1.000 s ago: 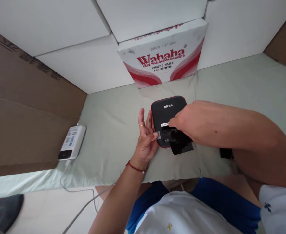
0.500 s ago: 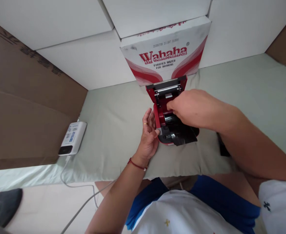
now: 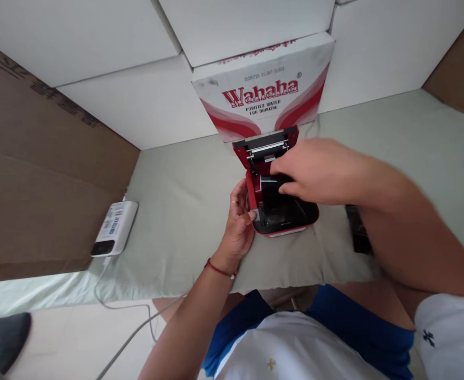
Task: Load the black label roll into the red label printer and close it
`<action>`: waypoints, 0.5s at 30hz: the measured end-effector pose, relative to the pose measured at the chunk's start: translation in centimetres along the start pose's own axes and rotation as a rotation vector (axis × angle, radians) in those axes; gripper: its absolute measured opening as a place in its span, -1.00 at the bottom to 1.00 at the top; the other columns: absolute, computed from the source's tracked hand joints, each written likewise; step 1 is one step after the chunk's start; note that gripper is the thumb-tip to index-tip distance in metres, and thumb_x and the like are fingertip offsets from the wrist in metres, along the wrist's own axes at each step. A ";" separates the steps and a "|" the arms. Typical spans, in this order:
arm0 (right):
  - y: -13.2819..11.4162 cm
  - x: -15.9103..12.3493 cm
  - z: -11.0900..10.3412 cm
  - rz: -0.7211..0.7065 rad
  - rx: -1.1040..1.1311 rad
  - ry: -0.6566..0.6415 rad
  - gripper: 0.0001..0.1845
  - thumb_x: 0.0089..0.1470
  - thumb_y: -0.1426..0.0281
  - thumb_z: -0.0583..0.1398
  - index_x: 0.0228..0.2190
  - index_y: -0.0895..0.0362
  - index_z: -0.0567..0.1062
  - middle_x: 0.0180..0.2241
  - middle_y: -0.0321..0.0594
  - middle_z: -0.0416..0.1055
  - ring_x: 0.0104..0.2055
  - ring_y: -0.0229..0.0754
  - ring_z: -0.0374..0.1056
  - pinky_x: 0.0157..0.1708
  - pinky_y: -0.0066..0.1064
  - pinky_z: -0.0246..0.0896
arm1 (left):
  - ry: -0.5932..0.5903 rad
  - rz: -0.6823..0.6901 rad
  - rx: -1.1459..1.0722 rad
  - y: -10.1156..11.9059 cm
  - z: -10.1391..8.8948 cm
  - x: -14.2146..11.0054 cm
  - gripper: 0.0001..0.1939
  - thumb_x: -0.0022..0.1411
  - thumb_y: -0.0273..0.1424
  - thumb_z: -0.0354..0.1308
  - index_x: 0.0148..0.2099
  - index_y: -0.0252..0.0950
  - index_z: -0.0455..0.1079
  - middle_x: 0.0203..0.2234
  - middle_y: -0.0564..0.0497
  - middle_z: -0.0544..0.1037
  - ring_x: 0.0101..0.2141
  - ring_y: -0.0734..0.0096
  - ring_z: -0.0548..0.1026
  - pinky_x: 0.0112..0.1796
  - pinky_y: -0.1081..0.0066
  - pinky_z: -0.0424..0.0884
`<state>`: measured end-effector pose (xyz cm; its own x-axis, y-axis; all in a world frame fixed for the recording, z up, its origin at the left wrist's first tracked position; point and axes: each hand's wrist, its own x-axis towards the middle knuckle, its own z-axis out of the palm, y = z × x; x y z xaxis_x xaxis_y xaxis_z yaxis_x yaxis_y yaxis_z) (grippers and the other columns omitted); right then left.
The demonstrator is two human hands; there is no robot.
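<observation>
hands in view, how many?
2: left hand at the left side of the red device, right hand over the black roll inside it.

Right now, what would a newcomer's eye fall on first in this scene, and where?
Probably the bold Wahaha box, standing at the back of the green cloth. In front of it, the red device has its lid raised, with the left hand at its left side and the right hand at the black roll inside. Far left, a white device is beside the brown carton.
</observation>
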<state>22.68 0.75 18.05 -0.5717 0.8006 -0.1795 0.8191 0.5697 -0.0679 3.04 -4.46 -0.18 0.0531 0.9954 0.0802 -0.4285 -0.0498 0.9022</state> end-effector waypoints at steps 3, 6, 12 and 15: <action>2.8 -3.7 -2.8 -0.044 0.052 0.089 -0.69 0.24 0.34 0.36 0.02 -0.07 0.69 -0.29 -0.31 0.68 -0.39 -0.16 0.50 -0.34 -0.29 0.24 | -0.007 0.003 -0.017 0.0 0.1 0.1 -0.22 0.09 -0.10 0.57 0.33 0.06 0.44 0.48 0.06 0.33 0.53 0.01 0.16 0.51 0.06 0.15; 6.9 -6.1 -3.2 0.080 -0.011 0.032 -0.66 0.27 0.29 0.36 0.07 -0.10 0.69 -0.36 -0.33 0.65 -0.47 -0.24 0.44 -0.36 -0.33 0.20 | -0.012 0.011 -0.023 -0.1 -0.1 0.2 -0.20 0.06 -0.08 0.58 0.32 0.05 0.45 0.48 0.04 0.33 0.52 0.00 0.17 0.51 0.04 0.15; 9.5 -4.9 3.6 0.170 0.060 -0.278 -0.71 0.34 0.37 0.21 -0.05 0.10 0.71 -0.27 -0.11 0.68 -0.34 -0.13 0.50 -0.34 -0.30 0.20 | -0.018 0.016 -0.016 -0.4 -0.4 0.6 -0.18 0.03 -0.10 0.58 0.32 0.04 0.43 0.44 0.02 0.37 0.52 0.02 0.17 0.52 0.04 0.10; 9.1 -4.7 6.8 0.168 0.116 -0.286 -0.60 0.32 0.34 0.14 0.05 0.11 0.69 -0.17 -0.04 0.71 -0.19 -0.01 0.58 -0.22 -0.26 0.31 | -0.015 0.020 -0.012 -0.4 -0.4 0.6 -0.20 0.04 -0.11 0.57 0.32 0.04 0.44 0.44 0.03 0.36 0.51 0.03 0.18 0.50 0.05 0.14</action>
<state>33.12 0.91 11.56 -0.4057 0.7875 -0.4640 0.9098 0.3968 -0.1220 2.88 -3.82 -0.66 0.0581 0.9928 0.1050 -0.4404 -0.0689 0.8952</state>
